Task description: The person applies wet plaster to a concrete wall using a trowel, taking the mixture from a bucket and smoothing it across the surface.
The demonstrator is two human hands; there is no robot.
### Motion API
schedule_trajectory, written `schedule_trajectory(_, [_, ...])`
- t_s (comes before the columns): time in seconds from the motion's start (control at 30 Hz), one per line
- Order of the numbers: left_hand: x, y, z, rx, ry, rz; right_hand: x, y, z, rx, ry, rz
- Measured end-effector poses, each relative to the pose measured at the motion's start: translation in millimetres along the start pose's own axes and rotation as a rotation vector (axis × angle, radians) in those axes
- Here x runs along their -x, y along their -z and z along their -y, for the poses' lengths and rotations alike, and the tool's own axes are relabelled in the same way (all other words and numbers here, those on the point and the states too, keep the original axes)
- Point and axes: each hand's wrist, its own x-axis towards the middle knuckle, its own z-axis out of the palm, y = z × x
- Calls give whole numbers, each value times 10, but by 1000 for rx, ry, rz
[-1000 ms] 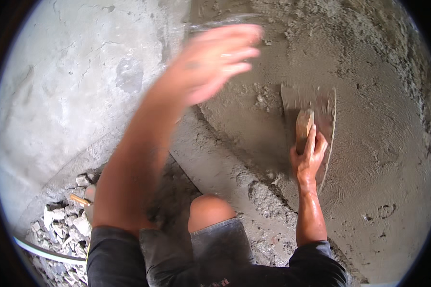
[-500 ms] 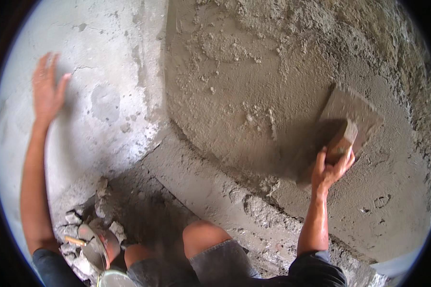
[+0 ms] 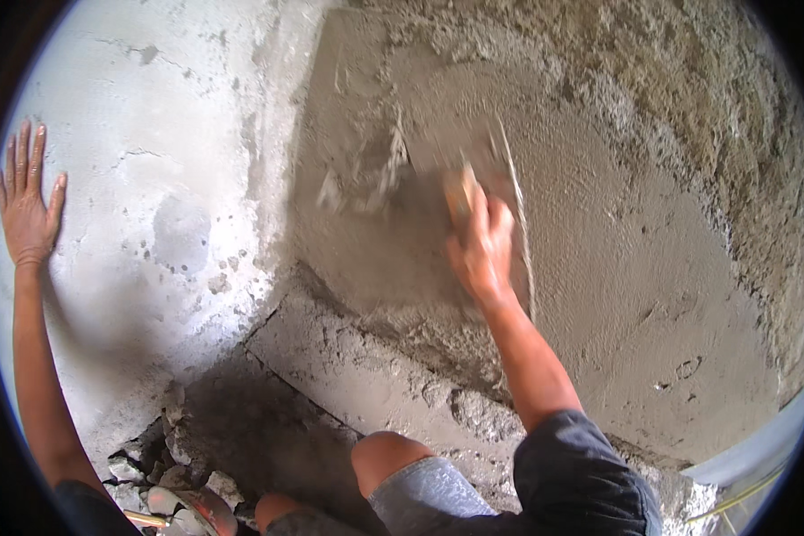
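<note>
My right hand (image 3: 487, 246) is closed round the wooden grip of a plastering float (image 3: 458, 192). The float's flat plate, blurred by motion, is against wet grey mortar (image 3: 616, 241) on the wall, near the corner. A thin ridge of mortar runs along the plate's right side, and smeared lumps show to its left. My left hand (image 3: 30, 210) lies flat on the pale, dry wall (image 3: 134, 116) at the left, fingers spread, holding nothing.
A rough ledge (image 3: 357, 362) runs along the foot of the mortared wall. Broken rubble (image 3: 165, 456) and a reddish container (image 3: 210, 509) lie at lower left, beside a wooden tool handle (image 3: 146, 518). Coarse, uneven wall (image 3: 697, 80) spans the upper right. A yellow line (image 3: 750, 491) shows at lower right.
My right hand has swept the float leftward and up across the mortar toward the corner, leaving a smoother surface. My left hand appears farther left and now rests flat. The view has shifted somewhat.
</note>
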Motion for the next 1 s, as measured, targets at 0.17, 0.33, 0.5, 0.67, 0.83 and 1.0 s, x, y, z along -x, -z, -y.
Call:
schedule_trajectory(0.17, [-83,31,-56,-75,12,-46,648,945,-840,260,-76,-199])
schedule_trajectory(0.33, [25,-34,19,-94,25,-26,-350,1400,-508,147,-205,-407])
schedule_trajectory(0.5, [131,-42,63,-127,41,-9,-1555,454,359,-52,-189,-465])
schedule_trajectory(0.67, [154,-55,74,-43,75,2,-1937,-745,1020,238,184,-250])
schedule_trajectory(0.83, [269,-86,106,-28,116,69,-855,-983,586,128,193,41])
schedule_trajectory(1.0, [284,-65,181,-62,165,137,-786,296,38,95,-68,-280])
